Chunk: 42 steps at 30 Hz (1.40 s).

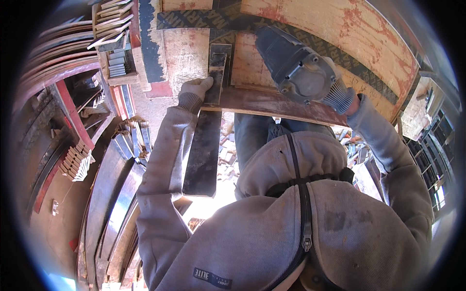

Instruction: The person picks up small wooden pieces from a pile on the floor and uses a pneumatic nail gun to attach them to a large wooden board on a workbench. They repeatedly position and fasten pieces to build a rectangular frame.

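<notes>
My left hand (196, 90), in a pale knit-cuffed glove, grips the edge of a short dark wooden strip (216, 72). The strip lies on the workbench over the end of a long black board (203, 155), which juts past the bench edge toward me. In my right hand (336, 92), also gloved, is a dark grey nail gun (298, 70) with a round bolted cap. It is held over the right part of the bench, apart from the strip. Its body hides most of my right fingers and its lower end.
The bench (184, 51) is topped with worn panels and black printed strips. A wooden box (116, 63) of thin slats stands at the left, near stacked curved boards (63, 58). More long boards (107, 194) lean at lower left. Wood offcuts (228, 145) litter the floor.
</notes>
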### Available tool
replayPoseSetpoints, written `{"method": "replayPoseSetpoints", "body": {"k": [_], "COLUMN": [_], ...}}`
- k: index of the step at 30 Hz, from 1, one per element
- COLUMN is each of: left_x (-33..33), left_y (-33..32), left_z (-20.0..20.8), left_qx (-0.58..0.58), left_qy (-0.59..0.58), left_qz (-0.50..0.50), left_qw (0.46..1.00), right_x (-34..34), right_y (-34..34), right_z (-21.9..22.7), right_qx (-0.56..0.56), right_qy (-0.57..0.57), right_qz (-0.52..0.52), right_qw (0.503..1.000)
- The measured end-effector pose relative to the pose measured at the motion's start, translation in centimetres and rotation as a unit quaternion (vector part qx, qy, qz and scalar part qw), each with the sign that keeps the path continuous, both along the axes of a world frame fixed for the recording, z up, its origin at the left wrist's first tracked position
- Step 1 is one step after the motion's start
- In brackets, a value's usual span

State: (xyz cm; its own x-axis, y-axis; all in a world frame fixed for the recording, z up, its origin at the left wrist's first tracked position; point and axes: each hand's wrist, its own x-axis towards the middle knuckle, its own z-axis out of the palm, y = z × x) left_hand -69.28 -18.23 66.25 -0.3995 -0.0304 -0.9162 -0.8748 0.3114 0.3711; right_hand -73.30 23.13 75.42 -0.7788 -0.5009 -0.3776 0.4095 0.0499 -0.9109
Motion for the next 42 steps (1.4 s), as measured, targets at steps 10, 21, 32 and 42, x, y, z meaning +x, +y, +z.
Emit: {"method": "replayPoseSetpoints", "body": {"k": [10,21,32,42], "left_x": [-0.8,-1.4,-1.7,-1.0], "left_y": [2.3,3.8,4.5,4.3], "left_z": [3.0,3.8,4.0,3.3], "left_qx": [-0.141,-0.157,-0.18,-0.18], "left_qy": [0.022,0.005,-0.02,0.002], "left_qz": [-0.137,-0.317,-0.317,-0.288], "left_qw": [0.98,0.935,0.931,0.941], "right_x": [-1.9,-9.1,-9.9,-10.2], "right_y": [-2.6,-9.9,-9.8,-9.1], "right_z": [-1.3,1.1,-0.1,0.1], "right_qx": [0.08,0.238,0.204,0.252], "right_qy": [-0.168,-0.138,-0.265,-0.275], "right_qz": [0.007,0.228,0.191,0.196], "right_qw": [0.983,0.934,0.923,0.907]}}
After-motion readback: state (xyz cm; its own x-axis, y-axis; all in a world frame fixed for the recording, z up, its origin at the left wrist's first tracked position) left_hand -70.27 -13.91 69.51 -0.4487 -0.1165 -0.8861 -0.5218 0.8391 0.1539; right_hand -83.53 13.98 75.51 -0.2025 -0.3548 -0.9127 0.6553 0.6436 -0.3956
